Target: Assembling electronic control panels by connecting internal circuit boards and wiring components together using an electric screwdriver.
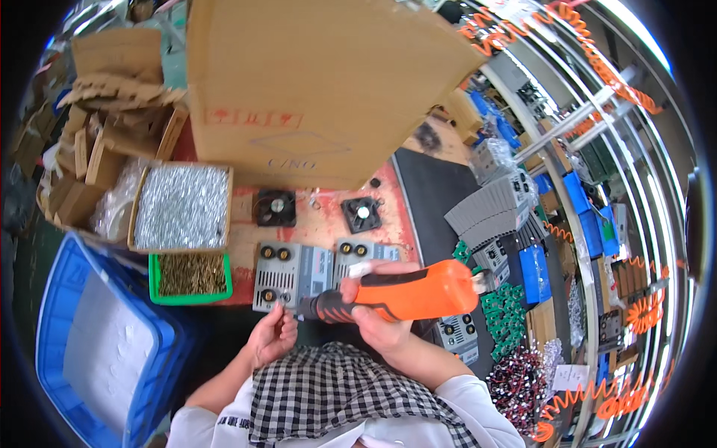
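Observation:
An orange and black power screwdriver (418, 293) lies across my right hand (382, 321), whose fingers are closed round its body. Its narrow dark end points left, toward my left hand (273, 336). There my left fingertips are pinched together close to the tip; whatever they hold is too small to make out. Just beyond them a grey metal panel (305, 278) with slots and brass-coloured round terminals rests on the red worktable (317, 224). A second similar panel (343, 257) sits to its right, partly hidden by my right hand and the screwdriver.
Two black fans (276, 208) lie behind the panels, before a large cardboard box (314, 89). At left are a box of silvery small parts (183, 205), a green tray of brass-coloured screws (225, 278) and a blue crate (146, 343). Stacked grey panels (485, 213) and green circuit boards (504, 321) stand right.

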The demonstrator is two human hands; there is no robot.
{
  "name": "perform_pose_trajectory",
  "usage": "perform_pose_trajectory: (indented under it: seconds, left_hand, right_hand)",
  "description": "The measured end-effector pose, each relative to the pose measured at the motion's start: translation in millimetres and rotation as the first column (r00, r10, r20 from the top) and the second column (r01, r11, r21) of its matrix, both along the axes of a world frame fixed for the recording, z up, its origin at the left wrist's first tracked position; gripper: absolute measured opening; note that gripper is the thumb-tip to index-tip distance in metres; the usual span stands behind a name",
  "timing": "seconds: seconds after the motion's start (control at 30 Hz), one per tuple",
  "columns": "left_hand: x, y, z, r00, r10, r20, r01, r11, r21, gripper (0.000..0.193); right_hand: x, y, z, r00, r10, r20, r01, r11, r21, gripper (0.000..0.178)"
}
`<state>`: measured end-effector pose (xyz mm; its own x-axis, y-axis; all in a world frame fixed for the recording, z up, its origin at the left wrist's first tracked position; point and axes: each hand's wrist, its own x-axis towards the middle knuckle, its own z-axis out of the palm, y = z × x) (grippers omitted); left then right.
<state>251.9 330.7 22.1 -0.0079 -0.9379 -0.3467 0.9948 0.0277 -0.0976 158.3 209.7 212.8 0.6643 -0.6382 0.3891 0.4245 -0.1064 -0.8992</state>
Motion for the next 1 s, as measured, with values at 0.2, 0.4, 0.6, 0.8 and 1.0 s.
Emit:
perform_pose_trajectory:
  seconds: [0.2,0.4,0.6,0.8,1.0]
  left_hand:
    - [-1.8,12.5,-18.5,0.969,-0.135,0.206,0.104,0.982,0.156,0.036]
    - [-0.8,19.3,-59.9,0.965,-0.086,0.247,0.016,0.962,0.273,0.034]
    - [6.3,-6.6,-62.0,0.990,0.023,0.142,-0.055,0.973,0.225,0.025]
    - [5.2,-10.7,-67.0,0.990,0.041,0.138,-0.075,0.967,0.245,0.023]
    - [6.9,-10.6,-70.2,0.994,0.038,0.105,-0.062,0.969,0.237,0.022]
  right_hand:
    - [11.5,-6.1,-11.9,0.985,-0.038,-0.170,0.018,0.993,-0.117,0.047]
    - [37.0,-2.4,-41.4,0.975,0.019,-0.222,-0.034,0.997,-0.064,0.046]
    - [48.6,2.2,-46.7,0.958,0.111,-0.265,-0.096,0.993,0.069,0.048]
    - [53.9,6.1,-48.8,0.955,0.129,-0.266,-0.191,0.956,-0.223,0.047]
    - [54.5,4.1,-50.0,0.948,0.062,-0.313,-0.161,0.939,-0.303,0.048]
